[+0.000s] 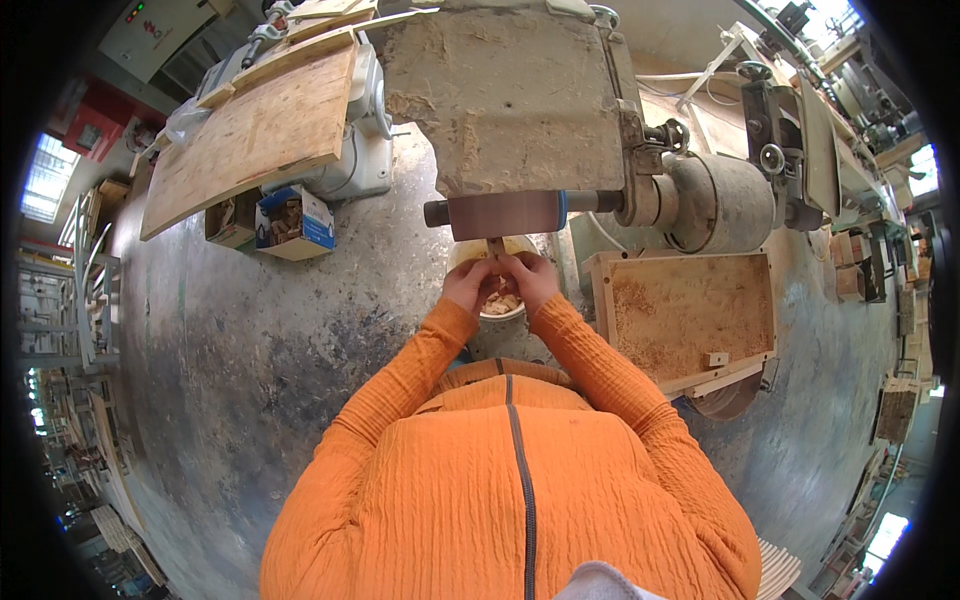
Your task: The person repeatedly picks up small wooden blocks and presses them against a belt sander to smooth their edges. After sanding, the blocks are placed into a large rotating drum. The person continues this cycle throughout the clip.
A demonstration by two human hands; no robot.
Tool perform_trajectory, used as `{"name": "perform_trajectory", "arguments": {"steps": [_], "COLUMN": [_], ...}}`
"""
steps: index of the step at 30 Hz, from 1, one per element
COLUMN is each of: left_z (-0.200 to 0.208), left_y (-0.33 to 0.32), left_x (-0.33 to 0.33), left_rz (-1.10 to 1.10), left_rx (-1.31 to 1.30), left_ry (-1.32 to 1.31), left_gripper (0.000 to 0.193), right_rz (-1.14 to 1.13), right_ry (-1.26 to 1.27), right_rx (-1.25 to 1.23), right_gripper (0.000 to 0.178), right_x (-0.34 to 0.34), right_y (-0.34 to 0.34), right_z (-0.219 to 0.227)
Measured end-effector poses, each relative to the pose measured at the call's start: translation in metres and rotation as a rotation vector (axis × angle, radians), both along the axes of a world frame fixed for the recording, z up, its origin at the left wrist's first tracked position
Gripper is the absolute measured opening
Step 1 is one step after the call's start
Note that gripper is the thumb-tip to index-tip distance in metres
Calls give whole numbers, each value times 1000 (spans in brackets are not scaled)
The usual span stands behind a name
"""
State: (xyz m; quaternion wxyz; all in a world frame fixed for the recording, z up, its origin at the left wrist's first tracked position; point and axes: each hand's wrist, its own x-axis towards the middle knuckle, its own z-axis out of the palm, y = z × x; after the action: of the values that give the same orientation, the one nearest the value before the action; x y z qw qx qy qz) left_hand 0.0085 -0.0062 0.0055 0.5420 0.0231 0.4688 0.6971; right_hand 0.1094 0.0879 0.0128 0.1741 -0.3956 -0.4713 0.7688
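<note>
My left hand (467, 285) and my right hand (533, 279) meet in front of me, fingers pinched together around a small wooden piece (496, 246). Its far end points up at the reddish-brown sanding drum (503, 215) and appears to touch it; the exact contact is too small to make out. The drum sits on a horizontal shaft under a dusty machine body (510, 100). Below my hands stands a round pale bucket (503, 317) with small wood pieces (500, 300) inside, partly hidden by my fingers and wrists.
A motor (715, 203) joins the shaft at right. Beneath it, a shallow wooden tray (600, 310) holds sawdust and a small block (716, 359). To the left are a plywood board (250, 125) on another machine and a blue-white cardboard box (318, 237) of wood scraps.
</note>
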Motion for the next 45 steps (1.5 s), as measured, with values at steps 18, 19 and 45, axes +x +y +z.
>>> {"name": "perform_trajectory", "arguments": {"steps": [18,19,45], "left_z": [-4,-3,5], "left_y": [2,3,-13], "left_x": [-4,-4,-4], "left_rz": [-5,-1,-423], "left_rx": [-27,-22,-47], "left_ry": [-1,-9,388], "left_gripper": [27,27,36], "right_rz": [51,57,198], "right_ry": [48,52,83], "right_rx": [-244,-234,182], "right_gripper": [34,31,38], "right_x": [18,16,41], "right_y": [-3,-1,23], "right_z": [7,8,13]}}
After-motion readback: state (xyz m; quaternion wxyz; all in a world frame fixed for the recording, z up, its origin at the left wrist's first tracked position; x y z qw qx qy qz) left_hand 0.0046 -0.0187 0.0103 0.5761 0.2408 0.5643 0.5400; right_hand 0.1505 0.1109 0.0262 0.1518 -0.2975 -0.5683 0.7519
